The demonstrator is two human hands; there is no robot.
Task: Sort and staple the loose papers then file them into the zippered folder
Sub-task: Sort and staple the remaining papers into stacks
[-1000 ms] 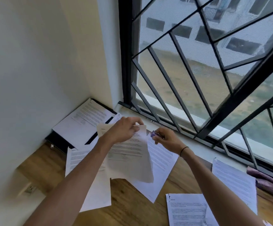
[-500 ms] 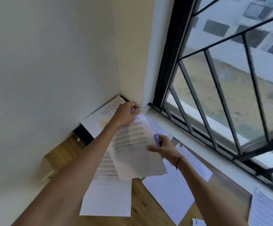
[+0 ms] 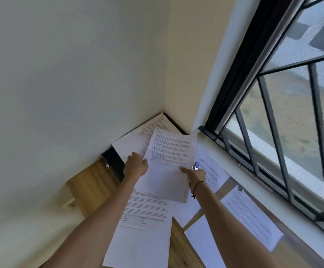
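both hands lift a white printed paper set [image 3: 168,163] above the wooden counter [image 3: 91,182]; left hand [image 3: 136,167] pinches its edge, right hand [image 3: 195,174] grips it beside a small purple stapler [image 3: 196,165]. stapling appears next, corners needing alignment.

One head-worn wide-angle view looks forward and down, close over both forearms, toward the room corner at frame centre; the window [image 3: 285,117] fills the right.
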